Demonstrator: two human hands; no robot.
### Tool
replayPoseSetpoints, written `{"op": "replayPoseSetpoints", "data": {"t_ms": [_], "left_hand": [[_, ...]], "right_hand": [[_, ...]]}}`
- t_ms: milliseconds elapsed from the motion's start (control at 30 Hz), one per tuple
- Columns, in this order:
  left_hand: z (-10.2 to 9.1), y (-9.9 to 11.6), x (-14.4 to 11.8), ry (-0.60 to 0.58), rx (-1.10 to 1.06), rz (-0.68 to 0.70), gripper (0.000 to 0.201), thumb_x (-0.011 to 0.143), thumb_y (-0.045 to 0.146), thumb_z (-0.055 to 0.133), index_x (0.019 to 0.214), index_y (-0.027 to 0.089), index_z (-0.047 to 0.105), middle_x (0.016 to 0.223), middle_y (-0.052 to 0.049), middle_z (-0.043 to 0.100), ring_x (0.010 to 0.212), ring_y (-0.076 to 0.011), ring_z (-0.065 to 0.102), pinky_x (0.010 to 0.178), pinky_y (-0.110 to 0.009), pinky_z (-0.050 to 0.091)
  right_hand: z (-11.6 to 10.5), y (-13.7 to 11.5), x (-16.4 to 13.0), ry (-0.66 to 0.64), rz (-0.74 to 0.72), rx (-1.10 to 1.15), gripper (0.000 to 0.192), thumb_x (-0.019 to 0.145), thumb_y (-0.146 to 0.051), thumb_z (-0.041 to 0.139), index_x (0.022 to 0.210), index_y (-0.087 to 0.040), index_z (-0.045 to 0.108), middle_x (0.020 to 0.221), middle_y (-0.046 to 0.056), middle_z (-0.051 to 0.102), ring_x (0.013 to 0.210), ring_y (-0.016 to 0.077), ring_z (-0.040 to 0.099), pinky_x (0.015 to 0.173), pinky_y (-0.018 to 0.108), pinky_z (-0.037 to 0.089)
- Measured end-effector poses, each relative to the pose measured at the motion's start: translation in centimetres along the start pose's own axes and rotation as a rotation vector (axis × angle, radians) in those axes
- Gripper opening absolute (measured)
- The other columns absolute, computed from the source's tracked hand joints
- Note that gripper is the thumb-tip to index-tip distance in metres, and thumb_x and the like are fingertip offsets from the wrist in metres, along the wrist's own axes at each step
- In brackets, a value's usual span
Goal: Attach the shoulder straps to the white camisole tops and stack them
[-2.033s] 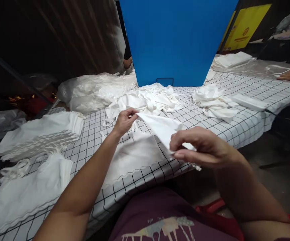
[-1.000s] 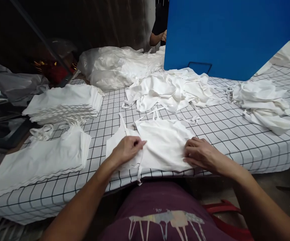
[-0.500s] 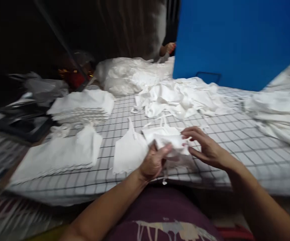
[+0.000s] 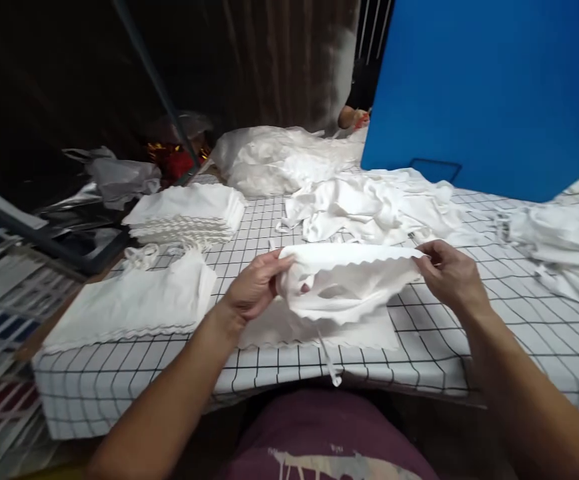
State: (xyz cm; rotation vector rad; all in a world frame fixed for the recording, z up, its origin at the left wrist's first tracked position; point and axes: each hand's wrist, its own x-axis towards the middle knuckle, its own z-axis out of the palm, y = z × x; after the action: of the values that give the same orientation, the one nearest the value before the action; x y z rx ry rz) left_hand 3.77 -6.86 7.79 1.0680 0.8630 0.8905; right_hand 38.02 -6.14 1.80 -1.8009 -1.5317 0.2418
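We've lifted the white top (image 4: 349, 283) off the table (image 4: 469, 347) since 0.5 s ago; left hand (image 4: 254, 290) & right hand (image 4: 452, 273) pinch its scalloped hem, stretched above the flat piece (image 4: 369, 333). Keep tension even, hem level.

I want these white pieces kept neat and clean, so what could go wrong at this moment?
The white garment is stretched in the air between the left hand and right hand; its strap dangles past the table edge and might snag. Setting it down carelessly could shift the flat piece lying beneath. The loose heap just behind has trailing straps that could tangle with it.
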Motion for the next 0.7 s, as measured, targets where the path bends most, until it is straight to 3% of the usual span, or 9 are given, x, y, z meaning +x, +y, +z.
{"op": "replayPoseSetpoints", "data": {"t_ms": [100, 167, 200, 300, 400, 533, 700], "left_hand": [[-2.7, -2.1, 0.5, 0.287, 0.506, 0.008, 0.03, 0.083, 0.038, 0.065, 0.103, 0.015, 0.063, 0.107, -0.011, 0.067, 0.086, -0.0215, 0.066, 0.073, -0.035, 0.055], [-2.7, -4.1, 0.4, 0.414, 0.868, 0.166, 0.033, 0.086, 0.041, 0.063, 0.108, 0.017, 0.06, 0.117, -0.012, 0.061, 0.098, -0.0254, 0.063, 0.08, -0.041, 0.055], [-2.3, -5.1, 0.3, 0.409, 1.013, 0.261, 0.037, 0.086, 0.043, 0.064, 0.112, 0.017, 0.059, 0.121, -0.012, 0.059, 0.105, -0.0272, 0.061, 0.084, -0.043, 0.055], [-0.2, -7.7, 0.5, 0.233, 1.308, 0.451, 0.042, 0.085, 0.045, 0.068, 0.115, 0.017, 0.057, 0.119, -0.012, 0.057, 0.11, -0.0291, 0.057, 0.088, -0.045, 0.053], [0.8, -9.0, 1.5, 0.144, 1.491, 0.455, 0.019, 0.09, 0.031, 0.065, 0.101, 0.016, 0.061, 0.104, -0.009, 0.061, 0.098, -0.0253, 0.059, 0.081, -0.04, 0.054], [-0.2, -8.7, 2.2, 0.036, 1.512, 0.408, 0.003, 0.092, 0.018, 0.06, 0.094, 0.016, 0.062, 0.095, -0.006, 0.061, 0.089, -0.0205, 0.059, 0.074, -0.032, 0.052], [-1.7, -7.3, 1.1, -0.246, 1.436, 0.456, 0.027, 0.086, 0.025, 0.069, 0.111, 0.018, 0.062, 0.106, -0.007, 0.059, 0.098, -0.022, 0.057, 0.078, -0.032, 0.051]], "right_hand": [[0.4, 0.1, -0.6, -0.078, 0.095, 0.049, 0.012, 0.081, -0.031, 0.056, 0.086, -0.021, 0.063, 0.072, 0.004, 0.067, 0.062, 0.0185, 0.059, 0.06, 0.032, 0.045], [1.1, -0.3, -1.1, -0.143, 0.1, 0.066, 0.012, 0.081, -0.028, 0.054, 0.084, -0.02, 0.063, 0.069, 0.003, 0.066, 0.06, 0.0172, 0.058, 0.058, 0.03, 0.045], [1.2, -0.6, -1.4, -0.157, 0.097, 0.072, 0.012, 0.081, -0.028, 0.054, 0.083, -0.02, 0.063, 0.067, 0.003, 0.065, 0.059, 0.0165, 0.057, 0.057, 0.029, 0.045], [0.8, -2.2, -1.6, -0.136, 0.072, 0.12, 0.013, 0.082, -0.029, 0.054, 0.083, -0.02, 0.062, 0.066, 0.001, 0.062, 0.056, 0.0143, 0.054, 0.052, 0.027, 0.043], [-1.0, -3.7, -1.2, -0.087, 0.037, 0.183, 0.012, 0.082, -0.028, 0.055, 0.084, -0.019, 0.062, 0.066, 0.001, 0.061, 0.055, 0.013, 0.053, 0.05, 0.025, 0.042], [-3.2, -3.8, -0.2, -0.021, 0.051, 0.076, 0.011, 0.079, -0.027, 0.057, 0.085, -0.02, 0.064, 0.065, 0.0, 0.061, 0.056, 0.0133, 0.054, 0.051, 0.025, 0.041], [-2.3, -1.2, 0.4, -0.114, 0.106, -0.143, 0.011, 0.077, -0.029, 0.059, 0.081, -0.02, 0.065, 0.068, 0.001, 0.064, 0.059, 0.0147, 0.055, 0.057, 0.028, 0.041]]}}
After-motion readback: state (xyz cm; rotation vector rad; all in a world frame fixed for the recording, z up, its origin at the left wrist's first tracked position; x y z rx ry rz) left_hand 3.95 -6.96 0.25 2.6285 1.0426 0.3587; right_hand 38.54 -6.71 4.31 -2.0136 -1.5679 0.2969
